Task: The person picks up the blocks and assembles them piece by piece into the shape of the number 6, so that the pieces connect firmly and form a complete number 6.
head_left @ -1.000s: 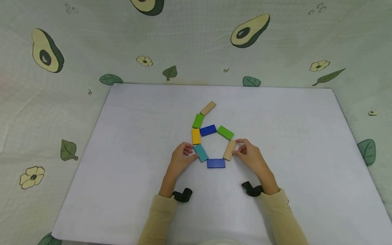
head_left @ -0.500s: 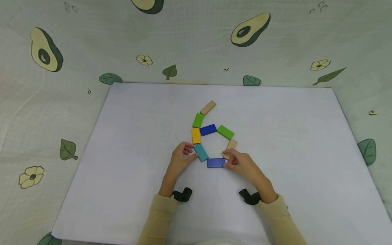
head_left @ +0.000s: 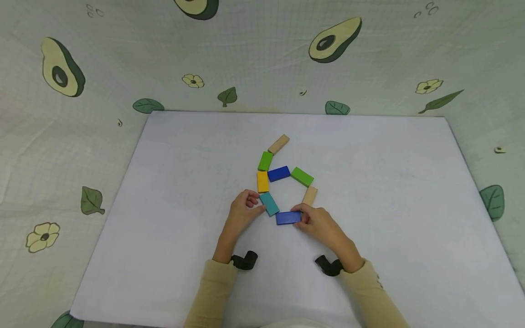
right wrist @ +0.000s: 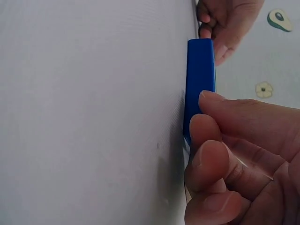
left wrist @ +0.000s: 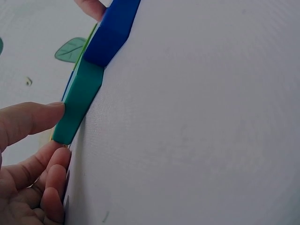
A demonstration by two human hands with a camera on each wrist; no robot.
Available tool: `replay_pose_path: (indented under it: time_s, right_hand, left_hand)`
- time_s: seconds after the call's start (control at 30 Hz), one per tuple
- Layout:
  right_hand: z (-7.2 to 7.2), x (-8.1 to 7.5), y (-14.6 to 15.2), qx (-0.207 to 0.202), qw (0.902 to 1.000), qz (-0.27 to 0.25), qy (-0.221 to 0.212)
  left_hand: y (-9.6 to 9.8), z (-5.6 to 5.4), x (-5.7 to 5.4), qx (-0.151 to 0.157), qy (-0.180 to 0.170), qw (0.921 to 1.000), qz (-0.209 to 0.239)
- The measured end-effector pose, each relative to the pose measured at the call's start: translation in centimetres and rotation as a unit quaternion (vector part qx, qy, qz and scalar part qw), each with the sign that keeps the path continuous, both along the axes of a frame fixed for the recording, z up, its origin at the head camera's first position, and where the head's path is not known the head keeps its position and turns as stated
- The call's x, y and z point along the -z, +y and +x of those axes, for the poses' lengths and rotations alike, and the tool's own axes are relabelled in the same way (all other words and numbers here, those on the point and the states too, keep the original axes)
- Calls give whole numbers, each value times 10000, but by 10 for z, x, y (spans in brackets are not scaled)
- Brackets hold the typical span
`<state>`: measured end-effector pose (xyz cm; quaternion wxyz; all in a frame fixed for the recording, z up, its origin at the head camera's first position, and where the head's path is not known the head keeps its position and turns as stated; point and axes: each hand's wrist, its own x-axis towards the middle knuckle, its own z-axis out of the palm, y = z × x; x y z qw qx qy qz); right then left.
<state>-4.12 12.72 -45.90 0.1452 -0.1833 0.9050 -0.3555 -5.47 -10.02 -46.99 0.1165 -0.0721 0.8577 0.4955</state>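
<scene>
My left hand (head_left: 243, 212) holds the teal wooden block (head_left: 269, 204) between thumb and forefinger, at its left side. In the left wrist view, the thumb presses the teal block (left wrist: 80, 101) and the forefinger meets its end. With thumb and fingers, my right hand (head_left: 321, 225) pinches the right end of a blue block (head_left: 287, 218) lying flat at the bottom of the ring. The blue block's left end meets the teal block's lower corner. A plain wood block (head_left: 310, 196) rises beyond the right hand, its lower end hidden by the fingers.
Above the teal block sit a yellow block (head_left: 263, 181), a green block (head_left: 265, 161) and a slanted plain block (head_left: 279, 144). A dark blue block (head_left: 279, 174) and another green block (head_left: 302, 176) form the ring's top. All lie on a white tabletop (head_left: 389, 191).
My right hand has left the plain block on the right, moved down and left, and taken hold of the blue block, which has shifted slightly left. The left hand has stayed in place.
</scene>
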Motion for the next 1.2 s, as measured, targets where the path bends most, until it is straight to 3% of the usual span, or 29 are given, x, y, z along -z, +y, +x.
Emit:
replay_pose_path:
  time_s: [1.2]
  right_hand:
    - [-6, -3, 7, 210, 9994, -69, -283]
  left_hand:
    - [2, -1, 0, -102, -131, 9998, -86]
